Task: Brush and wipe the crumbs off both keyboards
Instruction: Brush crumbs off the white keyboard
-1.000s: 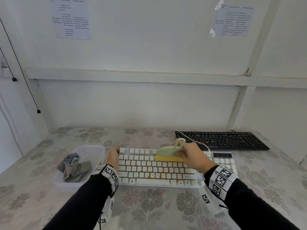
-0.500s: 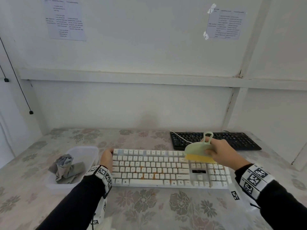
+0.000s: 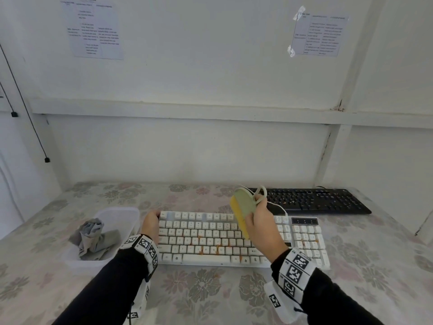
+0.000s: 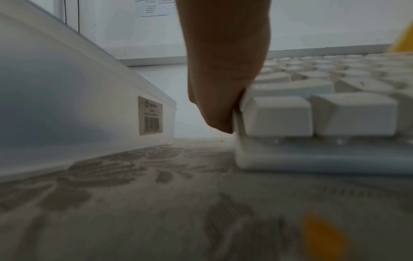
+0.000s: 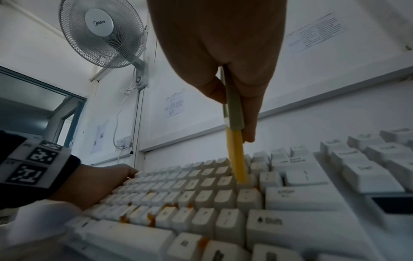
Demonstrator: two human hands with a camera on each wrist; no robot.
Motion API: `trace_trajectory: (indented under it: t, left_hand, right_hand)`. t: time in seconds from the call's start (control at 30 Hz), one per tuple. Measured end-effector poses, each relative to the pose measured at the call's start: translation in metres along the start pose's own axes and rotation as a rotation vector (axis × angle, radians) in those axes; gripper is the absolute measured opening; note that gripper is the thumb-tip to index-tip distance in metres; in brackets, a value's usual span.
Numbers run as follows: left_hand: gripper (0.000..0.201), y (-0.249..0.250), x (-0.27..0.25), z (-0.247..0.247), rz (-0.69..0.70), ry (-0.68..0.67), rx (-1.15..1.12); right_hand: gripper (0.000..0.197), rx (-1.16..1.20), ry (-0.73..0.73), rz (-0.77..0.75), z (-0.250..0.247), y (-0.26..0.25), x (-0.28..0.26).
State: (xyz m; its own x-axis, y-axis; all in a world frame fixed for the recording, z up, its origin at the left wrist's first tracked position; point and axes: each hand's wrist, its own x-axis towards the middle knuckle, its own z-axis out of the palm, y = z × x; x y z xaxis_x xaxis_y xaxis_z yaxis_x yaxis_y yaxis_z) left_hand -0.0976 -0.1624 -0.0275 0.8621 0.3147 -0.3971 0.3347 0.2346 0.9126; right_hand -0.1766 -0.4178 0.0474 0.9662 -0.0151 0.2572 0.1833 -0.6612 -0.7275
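Observation:
A white keyboard [image 3: 210, 240] lies in front of me with orange crumbs [image 3: 200, 251] between its lower key rows. My right hand [image 3: 257, 214] grips a green brush [image 3: 244, 202] with yellow bristles [image 5: 238, 159], turned on edge; the bristle tips touch the keys right of centre. My left hand [image 3: 151, 225] holds the keyboard's upper left corner, a finger [image 4: 223, 79] pressed against its left edge [image 4: 239, 150]. A black keyboard [image 3: 316, 200] lies behind, to the right.
A clear plastic tub [image 3: 126, 214] with a crumpled grey cloth [image 3: 93, 238] stands just left of the white keyboard. The white keyboard's cable [image 3: 278, 206] runs back past the black one. A wall fan [image 5: 102, 31] hangs up on the left. The wall closes the table's far side.
The brush swept from the keyboard's middle to its right part, then came back to the middle and turned from flat to on edge. My left hand has stayed at the left corner.

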Motion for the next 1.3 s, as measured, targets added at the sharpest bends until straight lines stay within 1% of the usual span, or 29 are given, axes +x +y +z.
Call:
trace_trajectory:
  t: [0.13, 0.23, 0.37, 0.5, 0.6, 0.7, 0.73, 0.8, 0.9, 1.0, 1.13, 1.23, 1.3]
  left_hand:
    - [0.035, 0.000, 0.001, 0.001, 0.000, -0.014, 0.010]
    - [0.035, 0.000, 0.002, 0.001, 0.007, -0.013, 0.018]
    - [0.037, -0.001, 0.005, 0.001, 0.012, -0.008, 0.026]
    - [0.038, -0.001, 0.005, 0.001, 0.015, -0.009, 0.032]
    - [0.041, -0.002, 0.006, 0.000, 0.019, -0.018, 0.035]
    - [0.043, -0.002, 0.006, -0.001, 0.024, -0.025, 0.029]
    - [0.043, -0.002, 0.006, -0.001, 0.024, -0.026, 0.030]
    - [0.044, -0.002, 0.006, -0.001, 0.025, -0.027, 0.031]
    - [0.043, -0.002, 0.006, -0.001, 0.022, -0.033, 0.031]
    - [0.042, -0.001, 0.006, -0.001, 0.013, -0.030, 0.029]
    - [0.040, -0.001, 0.005, -0.001, 0.006, -0.021, 0.010]
    - [0.041, 0.000, 0.003, 0.000, 0.010, -0.032, 0.005]
    - [0.040, 0.001, 0.001, 0.000, 0.010, -0.039, -0.003]
  right_hand:
    - [0.041, -0.068, -0.021, 0.096, 0.007, 0.009, -0.011]
    - [0.039, -0.129, -0.033, 0.102, 0.009, 0.011, -0.021]
    - [0.035, -0.085, -0.031, 0.095, 0.004, 0.004, -0.023]
    - [0.042, -0.037, 0.025, 0.098, -0.003, -0.001, -0.015]
    - [0.028, -0.048, 0.093, 0.041, -0.003, -0.005, -0.011]
    - [0.014, -0.041, 0.135, 0.040, -0.002, -0.001, -0.010]
    - [0.013, -0.048, 0.140, 0.047, -0.002, 0.001, -0.011]
    - [0.017, -0.083, 0.127, 0.072, -0.005, 0.006, -0.014]
    - [0.026, -0.159, 0.057, 0.139, -0.013, 0.009, -0.019]
    - [0.027, -0.198, 0.006, 0.164, -0.017, 0.009, -0.025]
    - [0.030, -0.155, 0.014, 0.127, -0.022, 0.004, -0.029]
    - [0.026, -0.148, 0.042, 0.022, -0.026, -0.001, -0.026]
    - [0.023, -0.213, 0.017, -0.048, -0.026, -0.002, -0.022]
